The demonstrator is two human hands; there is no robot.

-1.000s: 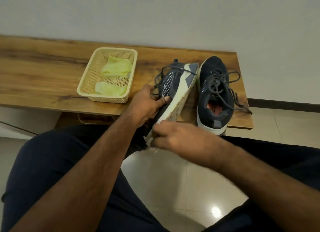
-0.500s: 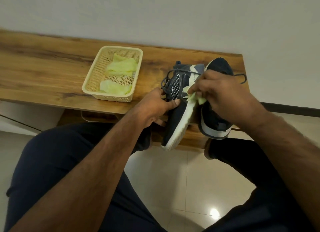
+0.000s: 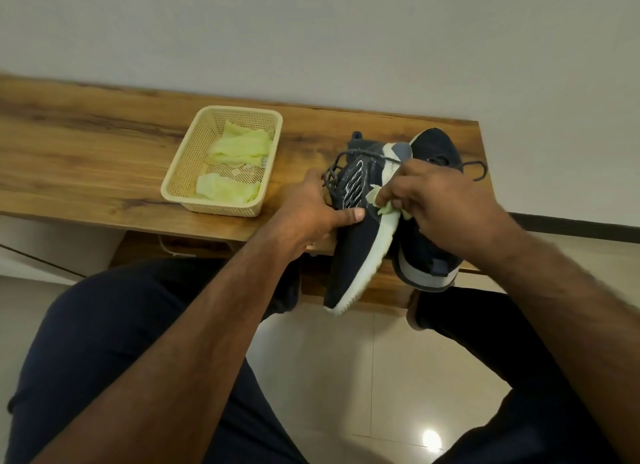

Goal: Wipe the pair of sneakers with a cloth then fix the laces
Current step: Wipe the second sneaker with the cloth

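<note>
Your left hand (image 3: pixel 311 211) grips the tilted sneaker (image 3: pixel 356 228); your right hand (image 3: pixel 440 204) pinches the cloth (image 3: pixel 388 209) against its pale sole; wipe along that edge firmly

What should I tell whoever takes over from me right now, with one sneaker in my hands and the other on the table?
Hands: left hand grips the tilted sneaker by its upper; right hand pinches a pale green cloth against that sneaker's white sole edge.
Things: second sneaker sits on the wooden table, partly behind the right hand. Spare cloths lie in the cream basket.
Done: wiping of the held sneaker is under way.
Left: finish it, wipe the second sneaker, then fix the loose laces on both.
</note>
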